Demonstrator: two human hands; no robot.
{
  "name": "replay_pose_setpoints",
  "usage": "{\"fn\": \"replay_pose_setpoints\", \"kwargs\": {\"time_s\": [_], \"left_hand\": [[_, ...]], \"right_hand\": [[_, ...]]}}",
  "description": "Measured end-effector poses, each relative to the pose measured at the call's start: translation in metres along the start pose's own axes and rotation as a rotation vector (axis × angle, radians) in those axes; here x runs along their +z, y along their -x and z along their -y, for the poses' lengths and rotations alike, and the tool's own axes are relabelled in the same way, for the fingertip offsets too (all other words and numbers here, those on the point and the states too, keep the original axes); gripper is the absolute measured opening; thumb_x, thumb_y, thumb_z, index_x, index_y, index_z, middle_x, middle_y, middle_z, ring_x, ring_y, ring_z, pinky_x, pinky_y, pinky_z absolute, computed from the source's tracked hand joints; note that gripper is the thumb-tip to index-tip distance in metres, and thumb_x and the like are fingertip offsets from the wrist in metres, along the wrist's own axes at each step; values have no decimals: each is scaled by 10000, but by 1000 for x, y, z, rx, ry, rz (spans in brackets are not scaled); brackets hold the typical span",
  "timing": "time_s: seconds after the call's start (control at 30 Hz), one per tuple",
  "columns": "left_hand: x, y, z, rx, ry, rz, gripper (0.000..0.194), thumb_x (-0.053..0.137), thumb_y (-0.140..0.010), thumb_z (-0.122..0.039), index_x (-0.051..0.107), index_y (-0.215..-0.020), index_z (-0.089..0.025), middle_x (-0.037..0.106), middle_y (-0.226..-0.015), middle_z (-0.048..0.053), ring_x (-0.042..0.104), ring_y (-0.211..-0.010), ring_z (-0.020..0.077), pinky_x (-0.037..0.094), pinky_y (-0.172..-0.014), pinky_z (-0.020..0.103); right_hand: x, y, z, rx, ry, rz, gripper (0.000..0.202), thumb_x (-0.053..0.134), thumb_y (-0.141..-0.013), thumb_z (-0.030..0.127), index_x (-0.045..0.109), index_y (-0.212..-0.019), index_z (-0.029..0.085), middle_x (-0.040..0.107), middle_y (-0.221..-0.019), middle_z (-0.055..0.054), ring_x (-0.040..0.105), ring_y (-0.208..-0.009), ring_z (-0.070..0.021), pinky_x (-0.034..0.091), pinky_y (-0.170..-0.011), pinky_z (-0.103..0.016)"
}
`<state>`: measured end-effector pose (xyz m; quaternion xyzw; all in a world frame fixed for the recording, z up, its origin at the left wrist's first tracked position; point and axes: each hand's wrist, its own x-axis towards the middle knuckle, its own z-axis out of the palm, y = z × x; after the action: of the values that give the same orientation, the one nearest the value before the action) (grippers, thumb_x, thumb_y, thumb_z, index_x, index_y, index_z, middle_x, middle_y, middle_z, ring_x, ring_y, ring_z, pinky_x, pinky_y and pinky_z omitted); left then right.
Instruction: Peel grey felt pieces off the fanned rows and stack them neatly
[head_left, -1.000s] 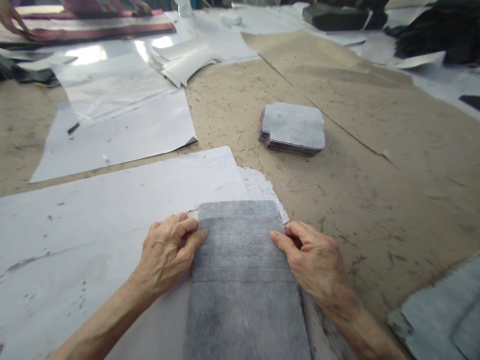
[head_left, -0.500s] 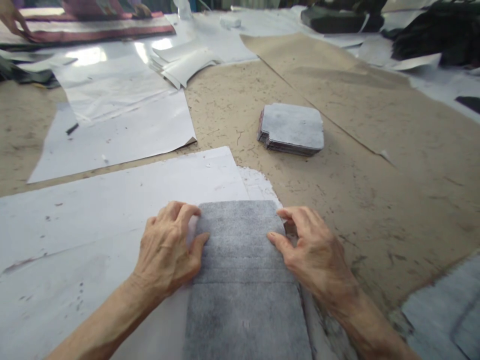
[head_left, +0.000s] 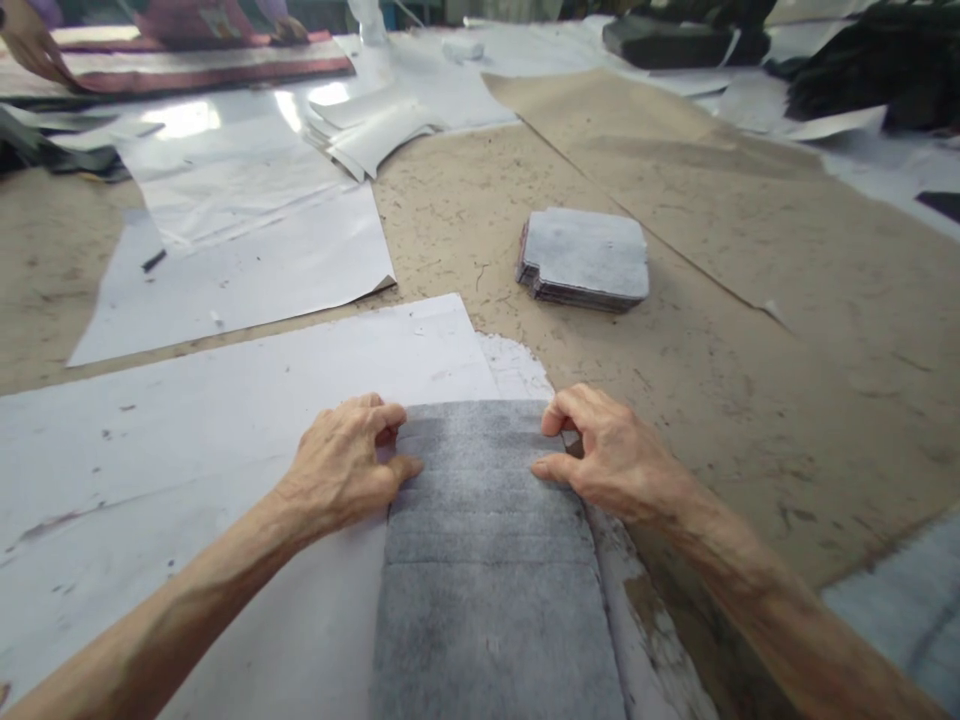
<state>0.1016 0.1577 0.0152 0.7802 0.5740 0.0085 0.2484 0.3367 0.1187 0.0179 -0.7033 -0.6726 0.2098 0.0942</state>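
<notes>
A row of grey felt-like fabric pieces (head_left: 491,620) lies before me, overlapped in narrow steps toward the far end. My left hand (head_left: 356,455) is closed on the left edge near that end, its thumb on top and the fingers curled at the side. Opposite, my right hand (head_left: 604,445) grips the right edge the same way, thumb on the top face. How many layers sit between the fingers is hidden. Farther off on the right stands a small stack of grey cut pieces (head_left: 585,250) with a notched corner.
White paper sheets (head_left: 247,400) spread to the left and under the fabric. Brown paper (head_left: 675,130) covers the back right. Dark bundles (head_left: 682,40) lie at the far edge. At upper left, another person's hand (head_left: 34,45) rests by red and white layered cloth (head_left: 217,70).
Both my hands have shifted slightly away from me along the fabric edges, fingertips curling in more. The right forearm has swung outward to the right. The small stack has stayed put.
</notes>
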Motion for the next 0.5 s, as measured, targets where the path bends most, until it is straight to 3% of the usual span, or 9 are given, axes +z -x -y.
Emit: {"fn": "replay_pose_setpoints", "kwargs": {"time_s": [0.23,0.37,0.5], "left_hand": [[13,17,9,-90,176,-60,269,518,-701,-419,419,-565,-209,450,-633,-25,423,-618,146,304,-612,303],[19,18,12,-61,200,-108,272,522,-696,-426,435,-558,-209,448,-618,-28,409,-593,137,305,-616,302],[23,17,11,-59,229,-162,286,528,-678,-443,442,-540,-209,448,-592,-29,409,-575,132,309,-588,290]], "right_hand": [[4,6,-5,93,-191,8,406,714,-565,184,576,-947,189,578,-801,22,517,-683,-128,423,-668,-281],[2,5,-4,51,-105,4,398,709,-583,208,593,-963,193,578,-898,-8,537,-814,-154,422,-729,-282],[-4,-4,0,55,34,78,399,724,-553,258,582,-921,199,561,-903,-12,533,-825,-168,395,-684,-274]]}}
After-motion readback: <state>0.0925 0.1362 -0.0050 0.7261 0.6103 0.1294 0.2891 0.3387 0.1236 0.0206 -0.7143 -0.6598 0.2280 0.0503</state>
